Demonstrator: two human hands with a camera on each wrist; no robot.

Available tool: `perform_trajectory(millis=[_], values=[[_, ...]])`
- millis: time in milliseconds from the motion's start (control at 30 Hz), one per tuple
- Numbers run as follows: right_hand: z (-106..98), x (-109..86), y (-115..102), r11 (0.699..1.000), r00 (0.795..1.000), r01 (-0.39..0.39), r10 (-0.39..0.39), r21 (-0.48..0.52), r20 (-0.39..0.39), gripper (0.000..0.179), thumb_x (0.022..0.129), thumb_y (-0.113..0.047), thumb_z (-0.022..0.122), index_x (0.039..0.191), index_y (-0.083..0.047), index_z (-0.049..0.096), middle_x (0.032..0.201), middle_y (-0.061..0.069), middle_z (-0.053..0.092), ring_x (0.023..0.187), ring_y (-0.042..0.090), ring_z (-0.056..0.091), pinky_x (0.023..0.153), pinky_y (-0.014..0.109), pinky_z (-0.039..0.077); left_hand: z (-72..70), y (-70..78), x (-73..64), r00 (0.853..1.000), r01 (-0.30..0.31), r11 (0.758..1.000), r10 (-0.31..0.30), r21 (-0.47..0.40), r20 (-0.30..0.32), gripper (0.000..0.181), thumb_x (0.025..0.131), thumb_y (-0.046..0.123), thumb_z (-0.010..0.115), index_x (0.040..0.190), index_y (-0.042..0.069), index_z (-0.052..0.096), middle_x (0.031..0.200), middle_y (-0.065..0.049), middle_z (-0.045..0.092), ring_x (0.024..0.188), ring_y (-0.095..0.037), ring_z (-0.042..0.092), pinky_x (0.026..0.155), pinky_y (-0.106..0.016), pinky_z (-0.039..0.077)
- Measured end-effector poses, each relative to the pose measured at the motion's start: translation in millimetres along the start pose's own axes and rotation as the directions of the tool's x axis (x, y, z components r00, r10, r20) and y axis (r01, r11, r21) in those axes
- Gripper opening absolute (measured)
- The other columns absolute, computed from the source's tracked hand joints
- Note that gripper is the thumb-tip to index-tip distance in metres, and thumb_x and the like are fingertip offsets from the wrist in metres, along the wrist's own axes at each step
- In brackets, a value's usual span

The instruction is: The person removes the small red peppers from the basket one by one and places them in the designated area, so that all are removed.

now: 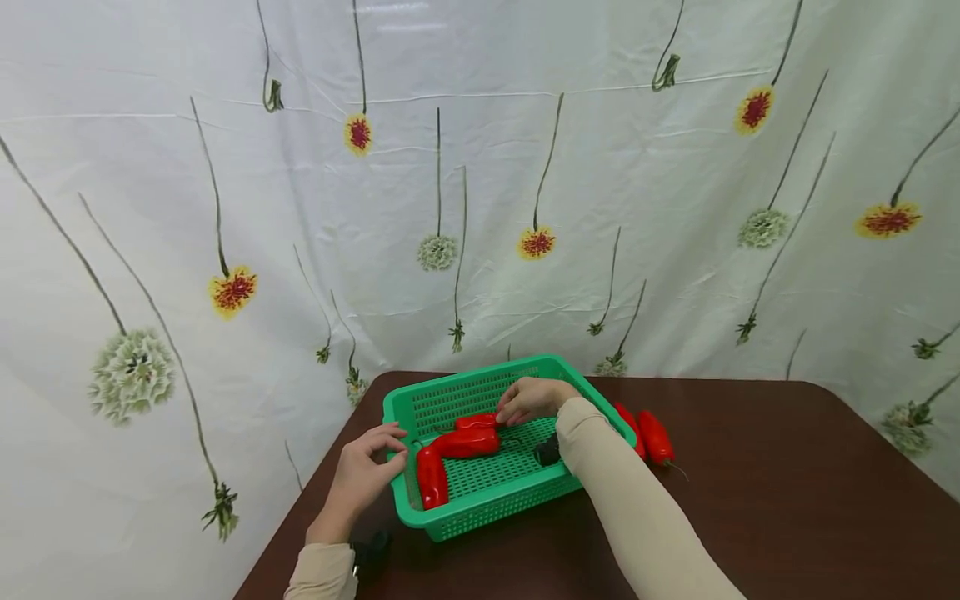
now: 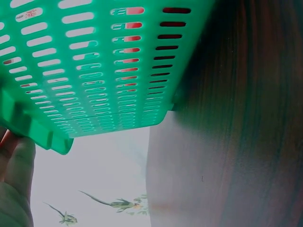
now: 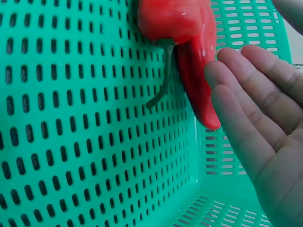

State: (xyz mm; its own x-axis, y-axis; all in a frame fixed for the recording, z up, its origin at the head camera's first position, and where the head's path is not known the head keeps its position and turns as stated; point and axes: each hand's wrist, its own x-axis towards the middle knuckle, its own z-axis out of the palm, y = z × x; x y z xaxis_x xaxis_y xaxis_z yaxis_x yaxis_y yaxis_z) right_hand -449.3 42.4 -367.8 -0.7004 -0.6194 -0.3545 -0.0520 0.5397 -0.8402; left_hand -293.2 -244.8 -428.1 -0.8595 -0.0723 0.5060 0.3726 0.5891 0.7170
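Note:
A green plastic basket (image 1: 480, 512) with slotted walls stands on the table. My left hand (image 1: 362, 475) is at its left rim, thumb and fingers curled about the edge; in the left wrist view only part of that hand (image 2: 18, 165) shows below the rim. Inside the basket lie three red peppers: one near the left front (image 1: 432, 477), one in the middle (image 1: 471, 442), and one farther back (image 1: 474, 422). Over the back one reaches my right hand (image 1: 531, 399). In the right wrist view its fairly straight fingers (image 3: 246, 118) are beside the tip of a red pepper (image 3: 201, 90).
Beyond the basket's right side, two more red peppers (image 1: 656, 437) lie on the dark brown table (image 1: 787, 483), one partly hidden by the rim. A white flowered curtain (image 1: 480, 292) hangs behind the table. Dark wrist cameras (image 1: 549, 451) sit below both wrists.

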Motion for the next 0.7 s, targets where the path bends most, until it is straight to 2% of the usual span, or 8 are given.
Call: perform_trajectory(millis=[200, 400, 500, 700], values=[[3, 3.8, 2, 1.0, 1.0, 0.009, -0.009, -0.021, -0.004, 0.043, 0.093, -0.008, 0.067, 0.132, 0.008, 0.058, 0.126, 0.018, 0.066, 0.119, 0.035, 0.063, 0.109, 0.048, 0.045, 0.1, 1.9, 0.8, 1.0, -0.006, 1.0, 0.006, -0.005, -0.005, 0.005, 0.084, 0.001, 0.072, 0.085, 0.004, 0.076, 0.118, -0.013, 0.072, 0.127, -0.032, 0.06, 0.093, -0.032, 0.056], [11, 3.1, 3, 1.0, 1.0, 0.007, -0.007, -0.016, -0.006, 0.045, 0.093, -0.007, 0.067, 0.134, 0.008, 0.056, 0.131, 0.017, 0.062, 0.116, 0.03, 0.064, 0.109, 0.046, 0.046, -0.6, 2.8, -0.1, 1.0, -0.011, 1.0, 0.011, -0.015, -0.006, 0.008, 0.084, 0.002, 0.072, 0.083, 0.008, 0.076, 0.119, -0.014, 0.072, 0.127, -0.031, 0.061, 0.089, -0.02, 0.052], [14, 2.9, 3, 0.999, 1.0, 0.01, -0.01, -0.04, -0.007, 0.043, 0.093, -0.008, 0.067, 0.133, 0.007, 0.058, 0.134, 0.017, 0.061, 0.116, 0.028, 0.065, 0.108, 0.045, 0.047, -0.7, 2.7, -0.7, 1.0, -0.008, 1.0, 0.008, -0.017, -0.008, 0.009, 0.083, 0.002, 0.072, 0.082, 0.01, 0.076, 0.119, -0.014, 0.072, 0.127, -0.031, 0.06, 0.09, -0.019, 0.051], [18, 6.3, 5, 0.996, 1.0, -0.003, 0.003, -0.086, 0.004, 0.04, 0.091, -0.007, 0.068, 0.129, 0.005, 0.062, 0.135, 0.017, 0.061, 0.115, 0.026, 0.065, 0.105, 0.043, 0.05, -0.8, 1.8, -1.4, 1.0, 0.007, 1.0, -0.007, -0.03, 0.001, 0.006, 0.084, 0.001, 0.072, 0.085, 0.005, 0.076, 0.121, -0.015, 0.071, 0.128, -0.031, 0.059, 0.091, -0.018, 0.05]])
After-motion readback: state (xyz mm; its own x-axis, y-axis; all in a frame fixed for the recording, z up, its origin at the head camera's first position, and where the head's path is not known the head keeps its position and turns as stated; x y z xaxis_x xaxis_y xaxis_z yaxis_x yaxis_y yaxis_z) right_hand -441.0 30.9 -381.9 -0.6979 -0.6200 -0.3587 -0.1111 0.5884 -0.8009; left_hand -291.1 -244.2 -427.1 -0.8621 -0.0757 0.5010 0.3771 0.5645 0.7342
